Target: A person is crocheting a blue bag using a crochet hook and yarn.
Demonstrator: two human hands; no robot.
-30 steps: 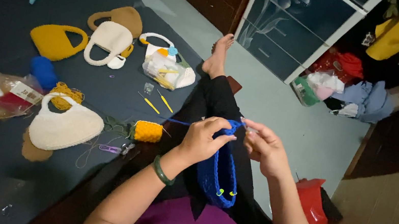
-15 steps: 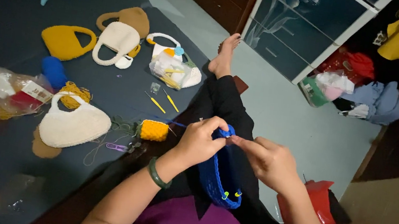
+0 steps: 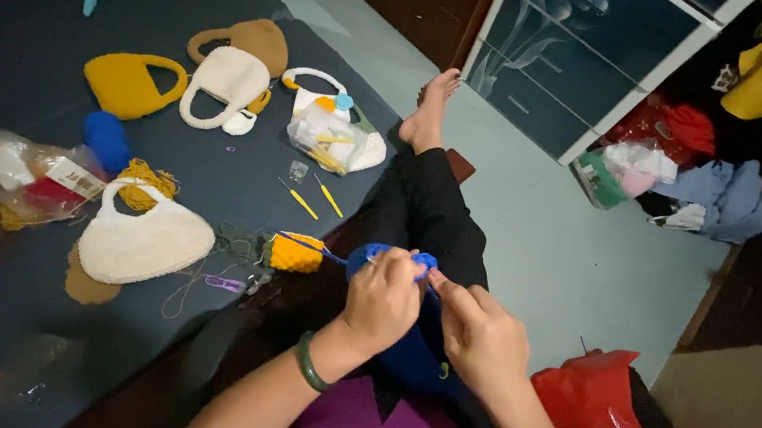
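Hands shifted closer together | left hand [image 3: 381, 300] – fingers clamped on blue crochet piece [image 3: 392, 257] | right hand [image 3: 480, 337] – fingers pinched at its edge | yellow yarn ball [image 3: 296, 253] beside

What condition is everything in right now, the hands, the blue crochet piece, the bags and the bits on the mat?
left hand: closed around the blue piece's top edge
right hand: fingers pinched at that edge
blue crochet piece: unfinished, draped on the lap
yellow yarn ball: lying on the mat
white crochet bag: lying flat
mustard bag: lying flat
yellow crochet hooks: lying loose
red plastic bag: crumpled on the floor
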